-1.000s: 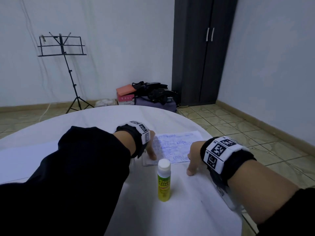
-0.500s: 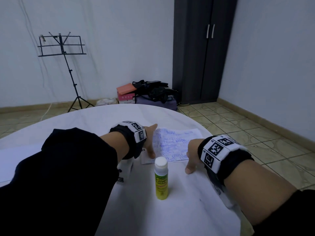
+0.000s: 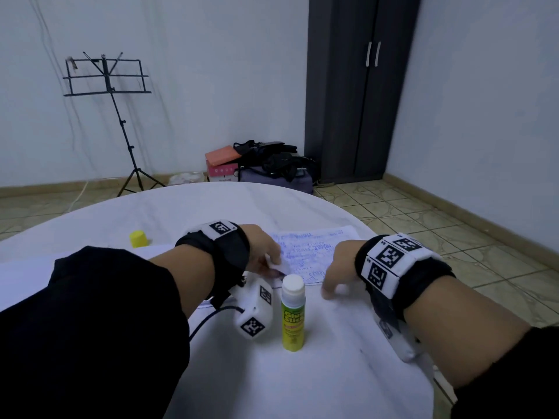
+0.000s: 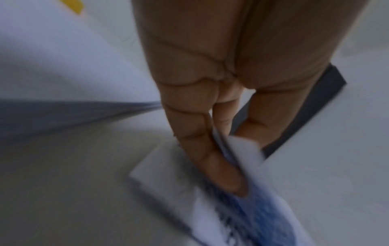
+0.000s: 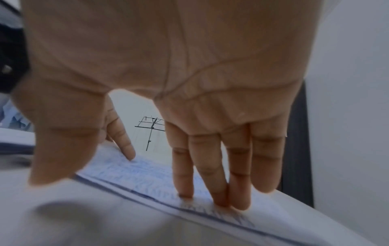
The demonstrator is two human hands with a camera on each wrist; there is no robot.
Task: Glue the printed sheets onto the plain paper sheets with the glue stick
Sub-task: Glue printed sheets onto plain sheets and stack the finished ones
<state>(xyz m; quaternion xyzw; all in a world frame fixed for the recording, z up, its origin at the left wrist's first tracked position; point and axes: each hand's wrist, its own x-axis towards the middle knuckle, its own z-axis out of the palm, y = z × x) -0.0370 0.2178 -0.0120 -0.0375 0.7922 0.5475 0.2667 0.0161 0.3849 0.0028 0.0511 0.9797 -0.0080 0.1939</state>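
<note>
My left hand [image 3: 262, 257] pinches the near corner of the printed sheet [image 3: 311, 249] between thumb and fingers [image 4: 212, 159], and the corner is lifted a little from the table [image 3: 211, 207]. My right hand [image 3: 340, 272] has straight fingers [image 5: 219, 174]; their tips press on the sheet's near edge. The glue stick [image 3: 292, 313] stands upright just before the sheet, between my wrists, cap off. Its yellow cap [image 3: 138, 238] lies well apart, at the left.
</note>
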